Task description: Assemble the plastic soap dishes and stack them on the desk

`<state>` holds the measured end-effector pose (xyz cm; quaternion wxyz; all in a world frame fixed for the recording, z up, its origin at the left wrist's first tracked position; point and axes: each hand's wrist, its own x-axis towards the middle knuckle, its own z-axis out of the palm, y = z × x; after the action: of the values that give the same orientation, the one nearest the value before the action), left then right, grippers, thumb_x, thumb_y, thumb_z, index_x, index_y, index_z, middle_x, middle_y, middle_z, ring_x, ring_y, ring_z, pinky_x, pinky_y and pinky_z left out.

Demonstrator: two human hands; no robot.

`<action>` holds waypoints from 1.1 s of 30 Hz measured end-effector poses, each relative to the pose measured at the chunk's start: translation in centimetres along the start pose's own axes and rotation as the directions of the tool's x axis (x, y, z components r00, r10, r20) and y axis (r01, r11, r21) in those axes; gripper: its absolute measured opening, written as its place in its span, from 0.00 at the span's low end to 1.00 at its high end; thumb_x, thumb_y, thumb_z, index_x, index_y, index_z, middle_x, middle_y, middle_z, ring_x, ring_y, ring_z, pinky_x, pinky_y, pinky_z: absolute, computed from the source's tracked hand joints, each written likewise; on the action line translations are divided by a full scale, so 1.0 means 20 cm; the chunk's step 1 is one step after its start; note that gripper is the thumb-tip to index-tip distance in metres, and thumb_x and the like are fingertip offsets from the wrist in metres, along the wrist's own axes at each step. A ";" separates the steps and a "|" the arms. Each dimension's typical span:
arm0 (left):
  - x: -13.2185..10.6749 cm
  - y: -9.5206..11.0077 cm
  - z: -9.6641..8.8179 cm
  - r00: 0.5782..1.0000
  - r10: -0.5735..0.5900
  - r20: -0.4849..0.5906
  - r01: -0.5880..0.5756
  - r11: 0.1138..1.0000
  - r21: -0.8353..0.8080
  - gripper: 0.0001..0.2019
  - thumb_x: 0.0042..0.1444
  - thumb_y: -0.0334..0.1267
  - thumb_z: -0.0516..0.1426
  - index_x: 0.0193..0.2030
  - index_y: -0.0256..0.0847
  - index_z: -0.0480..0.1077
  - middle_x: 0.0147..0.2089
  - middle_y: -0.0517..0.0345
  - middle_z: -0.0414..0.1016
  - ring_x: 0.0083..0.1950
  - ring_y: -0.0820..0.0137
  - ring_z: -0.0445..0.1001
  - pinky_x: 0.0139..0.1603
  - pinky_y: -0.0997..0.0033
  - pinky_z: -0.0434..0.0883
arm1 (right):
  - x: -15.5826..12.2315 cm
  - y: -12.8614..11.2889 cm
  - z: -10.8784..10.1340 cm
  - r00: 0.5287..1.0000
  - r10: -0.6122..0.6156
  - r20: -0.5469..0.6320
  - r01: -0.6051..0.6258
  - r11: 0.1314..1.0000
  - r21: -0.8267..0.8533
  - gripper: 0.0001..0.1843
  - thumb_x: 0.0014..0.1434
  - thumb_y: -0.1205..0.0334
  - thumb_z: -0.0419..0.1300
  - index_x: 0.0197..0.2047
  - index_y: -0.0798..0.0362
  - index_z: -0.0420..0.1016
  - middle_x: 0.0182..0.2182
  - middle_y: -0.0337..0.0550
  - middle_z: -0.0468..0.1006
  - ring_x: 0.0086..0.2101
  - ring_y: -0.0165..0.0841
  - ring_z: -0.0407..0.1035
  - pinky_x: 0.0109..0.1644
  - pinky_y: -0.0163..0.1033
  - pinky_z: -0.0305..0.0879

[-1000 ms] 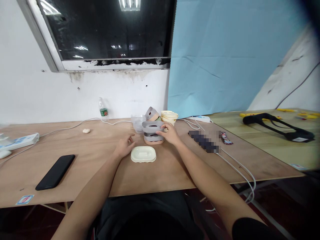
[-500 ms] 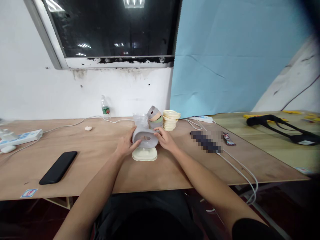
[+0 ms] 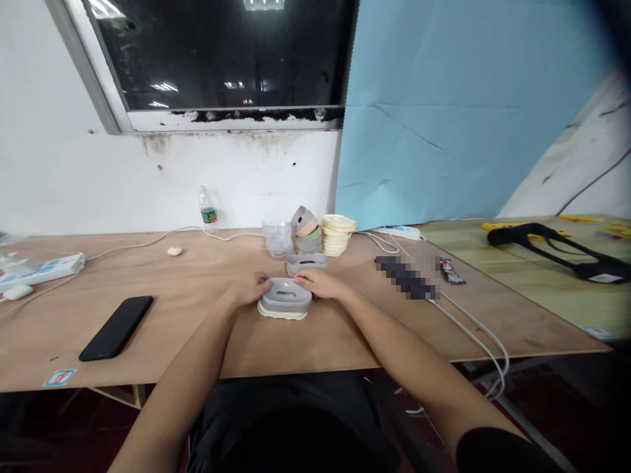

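We reach both forearms forward over the table (image 3: 187, 276), the left hand (image 3: 248, 290) and right hand (image 3: 321, 283) pinching the grey cover (image 3: 284, 303) by its far corners, wrists turned inward (some fingertips are hidden). The cover, smooth and rounded-oblong with a slot in its top, sits on a cream base (image 3: 282, 316) whose wavy rim shows at the near side. Close behind stands a second grey piece (image 3: 306, 263); farther back, clear cups (image 3: 279, 240) and a ridged cream stack (image 3: 338, 236). Flat tan tabletop stretches from the base to the front edge, and leftward to our black phone (image 3: 116, 328).
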<state>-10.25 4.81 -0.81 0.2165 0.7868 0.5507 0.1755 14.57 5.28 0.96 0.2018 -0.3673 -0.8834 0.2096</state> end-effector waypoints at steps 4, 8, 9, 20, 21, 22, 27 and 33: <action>-0.02 -0.03 0.00 0.994 -0.055 0.097 0.058 0.998 -0.024 0.18 0.57 0.49 0.49 0.40 0.38 0.72 0.21 0.58 0.74 0.22 0.68 0.71 0.23 0.72 0.63 | 0.00 0.01 0.03 1.000 0.012 0.007 -0.012 1.000 0.020 0.14 0.63 0.56 0.51 0.35 0.53 0.75 0.24 0.38 0.76 0.24 0.29 0.67 0.28 0.33 0.57; -0.01 -0.05 0.01 0.995 -0.035 0.094 0.041 0.997 -0.062 0.18 0.56 0.51 0.50 0.42 0.39 0.71 0.22 0.59 0.74 0.22 0.69 0.71 0.23 0.73 0.63 | 0.01 0.03 0.05 1.000 -0.011 -0.027 0.011 1.000 -0.008 0.13 0.62 0.57 0.52 0.39 0.52 0.77 0.33 0.41 0.79 0.31 0.32 0.71 0.33 0.34 0.61; -0.01 -0.06 0.01 0.997 -0.018 0.075 0.023 0.998 -0.065 0.18 0.56 0.51 0.51 0.43 0.39 0.71 0.25 0.58 0.75 0.25 0.69 0.72 0.25 0.73 0.63 | 0.02 0.03 0.05 0.999 -0.013 -0.031 0.013 1.000 -0.016 0.13 0.61 0.58 0.53 0.39 0.52 0.77 0.34 0.41 0.80 0.33 0.33 0.72 0.34 0.34 0.62; 0.00 -0.02 0.00 0.986 0.113 -0.125 -0.112 0.994 0.013 0.15 0.58 0.44 0.49 0.44 0.39 0.72 0.33 0.55 0.77 0.33 0.69 0.73 0.31 0.73 0.64 | 0.01 0.01 0.04 0.985 -0.026 -0.173 0.005 0.992 -0.124 0.10 0.59 0.63 0.55 0.40 0.51 0.78 0.36 0.42 0.80 0.37 0.34 0.73 0.39 0.36 0.61; -0.01 -0.01 0.00 0.981 0.134 -0.142 -0.130 0.991 0.037 0.15 0.59 0.43 0.49 0.43 0.40 0.72 0.34 0.55 0.77 0.33 0.69 0.73 0.32 0.73 0.64 | 0.01 0.00 0.04 0.982 -0.022 -0.188 -0.004 0.991 -0.136 0.10 0.59 0.63 0.55 0.40 0.51 0.78 0.37 0.42 0.81 0.37 0.34 0.73 0.40 0.36 0.61; -0.01 0.00 -0.01 0.976 0.155 -0.153 -0.148 0.987 0.055 0.14 0.59 0.42 0.48 0.43 0.40 0.72 0.35 0.55 0.77 0.34 0.69 0.73 0.32 0.73 0.64 | 0.01 0.00 0.03 0.980 -0.017 -0.196 -0.011 0.990 -0.144 0.10 0.59 0.64 0.56 0.40 0.50 0.78 0.37 0.42 0.81 0.38 0.35 0.73 0.40 0.36 0.61; -0.03 0.03 -0.03 0.962 0.200 -0.185 -0.186 0.978 0.091 0.14 0.58 0.38 0.48 0.42 0.41 0.73 0.35 0.55 0.77 0.34 0.69 0.73 0.33 0.73 0.64 | 0.01 -0.02 0.03 0.975 -0.011 -0.223 -0.021 0.990 -0.142 0.09 0.57 0.65 0.57 0.39 0.49 0.78 0.35 0.41 0.81 0.36 0.34 0.73 0.37 0.35 0.60; -0.04 0.05 -0.04 0.955 0.195 -0.224 -0.182 0.980 0.078 0.13 0.56 0.38 0.50 0.43 0.41 0.74 0.27 0.60 0.73 0.28 0.71 0.70 0.29 0.75 0.61 | 0.01 0.01 0.04 0.962 0.004 -0.274 -0.035 0.994 -0.106 0.10 0.55 0.63 0.58 0.39 0.50 0.79 0.25 0.37 0.77 0.26 0.29 0.68 0.31 0.33 0.56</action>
<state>-10.13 3.76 0.37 0.1110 0.8159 0.4992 0.2698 14.15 5.33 0.32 0.2991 -0.4119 -0.8537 0.1102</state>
